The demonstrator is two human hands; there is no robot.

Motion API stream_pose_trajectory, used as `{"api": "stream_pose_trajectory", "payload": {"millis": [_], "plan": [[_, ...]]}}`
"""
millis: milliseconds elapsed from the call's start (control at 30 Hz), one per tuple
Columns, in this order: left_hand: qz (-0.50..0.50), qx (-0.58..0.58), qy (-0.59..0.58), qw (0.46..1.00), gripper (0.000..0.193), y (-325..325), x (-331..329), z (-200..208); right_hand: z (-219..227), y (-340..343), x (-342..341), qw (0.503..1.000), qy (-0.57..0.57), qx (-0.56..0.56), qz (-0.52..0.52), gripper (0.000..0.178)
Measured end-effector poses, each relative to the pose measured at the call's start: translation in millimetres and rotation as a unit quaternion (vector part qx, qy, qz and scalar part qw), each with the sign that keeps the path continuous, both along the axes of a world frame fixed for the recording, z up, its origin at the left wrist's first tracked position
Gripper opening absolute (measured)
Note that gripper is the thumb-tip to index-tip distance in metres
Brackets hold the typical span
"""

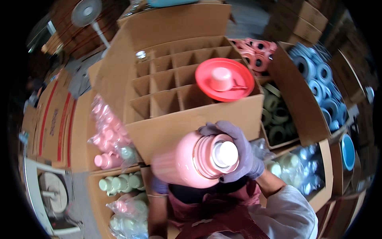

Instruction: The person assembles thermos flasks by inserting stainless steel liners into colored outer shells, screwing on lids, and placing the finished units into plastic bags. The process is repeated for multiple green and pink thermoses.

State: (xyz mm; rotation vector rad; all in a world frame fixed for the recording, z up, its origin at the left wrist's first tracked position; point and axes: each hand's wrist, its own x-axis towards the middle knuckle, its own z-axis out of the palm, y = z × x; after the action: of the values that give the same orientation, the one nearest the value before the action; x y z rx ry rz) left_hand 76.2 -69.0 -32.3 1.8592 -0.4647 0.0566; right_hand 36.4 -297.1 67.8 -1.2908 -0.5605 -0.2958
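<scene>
A shiny pink vacuum flask (187, 159) lies tilted in front of my body, its neck and white stopper (225, 154) turned to the right. Around the neck and shoulder curls my right hand (238, 149), in a grey-purple glove. My left hand (160, 186), gloved too, holds the flask's body from below; the flask hides most of its fingers. Just beyond stands a cardboard carton (195, 123) with divider cells. On its right corner rests a red round tray (203, 85) with a pink cup (221, 79) in it.
Boxes of pink parts (258, 61), blue rings (322, 81) and olive rings (274, 115) stand at the right. Bagged pink pieces (109, 131) and pale green cups (121, 183) are at the left. A fan (86, 12) stands far left.
</scene>
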Motion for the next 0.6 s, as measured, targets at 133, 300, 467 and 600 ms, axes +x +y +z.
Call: {"api": "stream_pose_trajectory", "payload": {"millis": [133,300,467,600], "plan": [[-0.104,0.187,-0.044,0.976,0.038,21,37,69,-83,-21,-106,0.956,0.136,-0.221,-0.138,0.095],[-0.207,0.480,-0.173,0.835,0.037,-55,3,114,-110,-15,-146,0.766,0.347,-0.541,0.015,0.061],[-0.340,0.506,-0.167,0.775,0.030,-95,-43,45,-93,-100,-127,0.787,0.333,-0.519,-0.017,0.047],[-0.413,0.408,-0.166,0.797,0.026,-80,-17,27,-63,-186,-50,0.830,0.351,-0.373,-0.219,0.035]]}}
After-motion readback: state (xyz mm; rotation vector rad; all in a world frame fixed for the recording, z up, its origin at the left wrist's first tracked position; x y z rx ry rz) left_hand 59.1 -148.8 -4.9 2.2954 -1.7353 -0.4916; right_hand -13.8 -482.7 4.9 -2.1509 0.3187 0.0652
